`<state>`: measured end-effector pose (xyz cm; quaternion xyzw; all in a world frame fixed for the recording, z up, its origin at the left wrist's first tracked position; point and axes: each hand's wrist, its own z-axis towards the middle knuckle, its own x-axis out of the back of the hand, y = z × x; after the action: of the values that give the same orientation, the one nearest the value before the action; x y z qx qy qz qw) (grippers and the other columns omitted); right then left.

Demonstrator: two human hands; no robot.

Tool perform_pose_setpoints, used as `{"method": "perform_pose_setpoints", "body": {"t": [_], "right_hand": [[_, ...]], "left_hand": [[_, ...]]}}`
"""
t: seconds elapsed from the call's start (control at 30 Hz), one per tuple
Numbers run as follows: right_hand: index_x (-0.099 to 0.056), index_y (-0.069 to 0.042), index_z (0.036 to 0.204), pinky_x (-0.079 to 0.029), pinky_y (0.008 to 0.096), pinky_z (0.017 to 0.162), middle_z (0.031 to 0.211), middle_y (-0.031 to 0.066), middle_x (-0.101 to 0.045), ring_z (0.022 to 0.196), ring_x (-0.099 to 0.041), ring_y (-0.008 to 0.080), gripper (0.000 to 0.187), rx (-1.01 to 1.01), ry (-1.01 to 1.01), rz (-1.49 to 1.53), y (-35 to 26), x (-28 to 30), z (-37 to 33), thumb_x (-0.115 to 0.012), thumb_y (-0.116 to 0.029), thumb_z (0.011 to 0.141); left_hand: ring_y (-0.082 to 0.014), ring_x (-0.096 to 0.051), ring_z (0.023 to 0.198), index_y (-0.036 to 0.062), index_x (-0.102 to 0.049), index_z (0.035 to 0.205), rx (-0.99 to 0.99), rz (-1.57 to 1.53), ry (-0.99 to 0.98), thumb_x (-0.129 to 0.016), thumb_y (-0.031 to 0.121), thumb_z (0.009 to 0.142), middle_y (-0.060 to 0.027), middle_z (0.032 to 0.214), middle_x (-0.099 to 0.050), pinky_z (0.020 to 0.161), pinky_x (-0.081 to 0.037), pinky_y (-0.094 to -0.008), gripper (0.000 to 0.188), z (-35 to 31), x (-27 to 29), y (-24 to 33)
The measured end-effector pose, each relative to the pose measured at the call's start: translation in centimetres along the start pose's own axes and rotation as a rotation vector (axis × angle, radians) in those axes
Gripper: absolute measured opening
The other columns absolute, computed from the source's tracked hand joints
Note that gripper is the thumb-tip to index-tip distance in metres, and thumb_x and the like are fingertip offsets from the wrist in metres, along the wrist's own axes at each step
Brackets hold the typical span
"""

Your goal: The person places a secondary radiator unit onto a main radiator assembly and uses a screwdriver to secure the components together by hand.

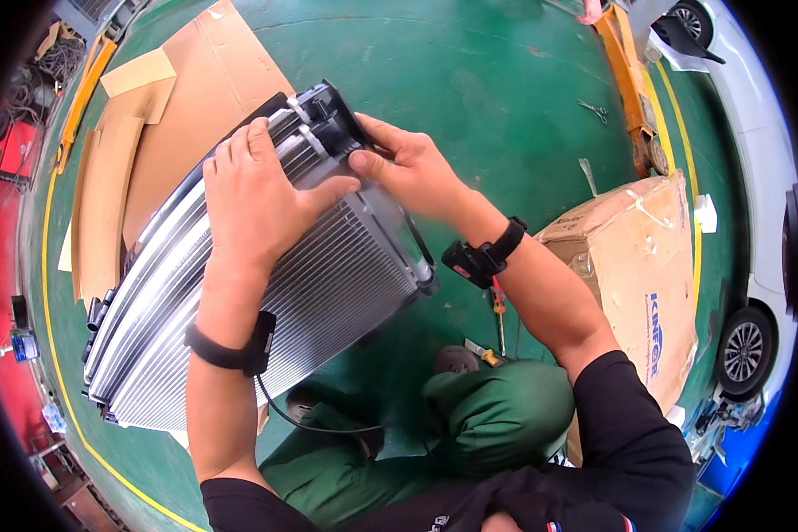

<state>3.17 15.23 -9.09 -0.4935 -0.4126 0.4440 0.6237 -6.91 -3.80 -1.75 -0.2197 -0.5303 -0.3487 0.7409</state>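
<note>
A silver, finned radiator (319, 275) with black end pieces lies in front of the person, over the green floor (470, 71), its long curved edge running down to the left. Both hands are on it, near its upper end and close together, thumb tips almost meeting. The left hand (257, 199) lies over the silver bars along the curved edge, thumb spread to the right; how firmly it holds cannot be told. The right hand (412, 173) is clamped on the upper right corner, thumb and forefinger beside a black fitting (332, 129).

The left forearm covers part of the fins, and the palm side of that hand is hidden. What bears the radiator underneath is mostly out of sight. A white car (762, 133) is cut off at the right rim, and a red-handled screwdriver (502, 324) is partly covered by the right wrist.

To the right, a brown carton (634, 266) bears large blue lettering with a smaller line beside it, too fine to make out; pale lettering on the black shirt (629, 417) is cut off by the lower edge
</note>
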Motion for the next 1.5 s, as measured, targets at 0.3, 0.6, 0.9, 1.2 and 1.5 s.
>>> {"method": "perform_pose_setpoints", "body": {"t": [0.3,0.6,0.9,1.2,1.5], "right_hand": [[-0.034,0.004,0.157,-0.040,0.0384,0.116,0.152,0.0240,-0.049,0.139,-0.050,0.0330,0.110,-0.202,-0.082,0.168,2.1,1.1,-0.3,-0.085,-0.054,0.080],[-0.031,0.002,0.158,-0.042,0.0369,0.114,0.137,0.0176,-0.060,0.132,-0.056,0.0291,0.118,-0.064,-0.082,-0.052,4.3,0.4,-0.4,-0.094,-0.040,0.067],[-0.041,0.005,0.152,-0.041,0.0391,0.114,0.141,0.0232,-0.057,0.133,-0.054,0.0302,0.101,-0.087,-0.095,0.234,2.8,0.2,1.0,-0.084,-0.052,0.081],[-0.039,0.005,0.154,-0.037,0.0377,0.116,0.147,0.0181,-0.054,0.136,-0.051,0.0257,0.104,-0.096,0.028,0.327,2.9,0.5,-3.3,-0.090,-0.041,0.076],[-0.041,0.008,0.151,-0.039,0.0391,0.115,0.142,0.0204,-0.056,0.134,-0.053,0.0281,0.106,-0.003,0.175,0.364,3.4,0.4,-6.4,-0.093,-0.042,0.073]], "left_hand": [[-0.0369,-0.058,0.123,-0.0083,-0.054,0.137,-0.004,-0.015,-0.001,-0.075,0.080,0.068,-0.0236,0.128,-0.063,0.105,-0.044,-0.0462,0.114,0.3,-0.2,0.2],[-0.0389,-0.066,0.109,-0.0100,-0.059,0.130,-0.038,-0.085,-0.009,-0.081,0.072,0.068,-0.0254,0.113,-0.067,0.097,-0.050,-0.0447,0.105,0.4,-0.6,-0.4],[-0.0394,-0.061,0.116,-0.0103,-0.057,0.131,-0.052,-0.016,0.029,-0.086,0.069,0.063,-0.0257,0.121,-0.064,0.103,-0.046,-0.0457,0.109,0.4,-0.3,-0.5],[-0.0402,-0.056,0.121,-0.0091,-0.052,0.135,-0.011,-0.177,-0.078,-0.083,0.078,0.054,-0.0245,0.129,-0.058,0.106,-0.041,-0.0476,0.122,-1.0,0.7,1.9],[-0.0437,-0.053,0.125,-0.0086,-0.047,0.138,-0.058,-0.123,-0.213,-0.085,0.079,0.049,-0.0260,0.132,-0.055,0.107,-0.041,-0.0498,0.130,-1.5,1.9,4.1]]}}
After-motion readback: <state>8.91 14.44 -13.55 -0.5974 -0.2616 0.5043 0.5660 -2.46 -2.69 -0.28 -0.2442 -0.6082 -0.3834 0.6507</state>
